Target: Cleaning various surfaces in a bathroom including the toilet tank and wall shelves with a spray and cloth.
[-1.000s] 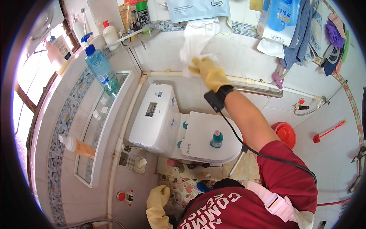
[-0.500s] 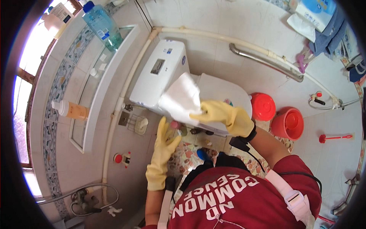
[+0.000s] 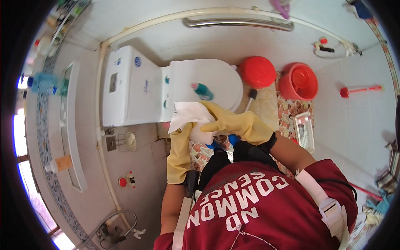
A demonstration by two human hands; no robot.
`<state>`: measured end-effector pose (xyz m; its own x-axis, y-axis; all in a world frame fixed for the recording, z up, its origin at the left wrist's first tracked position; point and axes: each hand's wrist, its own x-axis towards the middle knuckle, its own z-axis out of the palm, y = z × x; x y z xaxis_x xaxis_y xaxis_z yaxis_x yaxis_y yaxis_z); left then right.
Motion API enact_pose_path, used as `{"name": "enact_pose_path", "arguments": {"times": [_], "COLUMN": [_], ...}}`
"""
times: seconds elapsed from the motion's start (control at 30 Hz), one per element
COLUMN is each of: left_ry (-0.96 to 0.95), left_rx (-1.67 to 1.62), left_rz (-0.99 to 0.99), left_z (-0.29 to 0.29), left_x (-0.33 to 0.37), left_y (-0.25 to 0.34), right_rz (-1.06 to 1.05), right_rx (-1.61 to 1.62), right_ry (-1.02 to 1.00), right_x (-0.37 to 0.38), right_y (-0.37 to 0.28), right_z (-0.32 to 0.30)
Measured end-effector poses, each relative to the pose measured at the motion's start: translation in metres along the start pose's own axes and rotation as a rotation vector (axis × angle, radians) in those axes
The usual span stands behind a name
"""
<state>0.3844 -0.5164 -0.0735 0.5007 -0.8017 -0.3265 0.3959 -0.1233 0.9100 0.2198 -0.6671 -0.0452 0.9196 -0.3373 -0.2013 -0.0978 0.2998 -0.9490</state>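
Note:
A white paper tissue (image 3: 189, 114) is held between my two hands, in front of the toilet. My left hand (image 3: 180, 143), in a yellow rubber glove, pinches its lower left part. My right hand (image 3: 231, 123), gloved the same way, grips the tissue's right side with the thumb over it; the other fingers are partly hidden. Just beyond the tissue, a teal bottle (image 3: 204, 92) with a pink cap lies or stands on the closed toilet lid (image 3: 196, 71); I cannot tell which. The white toilet tank (image 3: 131, 91) is to the left.
A red lidded bucket (image 3: 258, 71) and red basins (image 3: 298, 91) stand right of the toilet, near a dark-headed brush (image 3: 252, 95). A metal grab bar (image 3: 237, 23) runs along the far wall. On the left, a wall shelf (image 3: 77, 133) holds bottles. A white basket (image 3: 305, 131) sits on the floor.
My view has swung right, showing the whole toilet lid and the teal bottle. The tissue, earlier in my right hand alone, has come nearer, and my left hand has closed on it.

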Motion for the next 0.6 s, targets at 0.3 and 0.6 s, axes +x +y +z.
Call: {"name": "enact_pose_path", "arguments": {"times": [0.3, 0.6], "left_ry": [-0.29, -0.62], "left_rx": [0.209, 0.638], "left_rz": [-0.223, -0.377], "left_z": [0.076, 0.154], "left_x": [0.014, 0.031], "left_y": [-0.036, -0.022], "right_rz": [0.176, 0.277], "right_rx": [-0.307, -0.386], "right_ry": [0.386, 0.983], "right_x": [-0.083, -0.202], "right_y": [0.017, 0.078], "right_z": [-0.049, -0.088]}}
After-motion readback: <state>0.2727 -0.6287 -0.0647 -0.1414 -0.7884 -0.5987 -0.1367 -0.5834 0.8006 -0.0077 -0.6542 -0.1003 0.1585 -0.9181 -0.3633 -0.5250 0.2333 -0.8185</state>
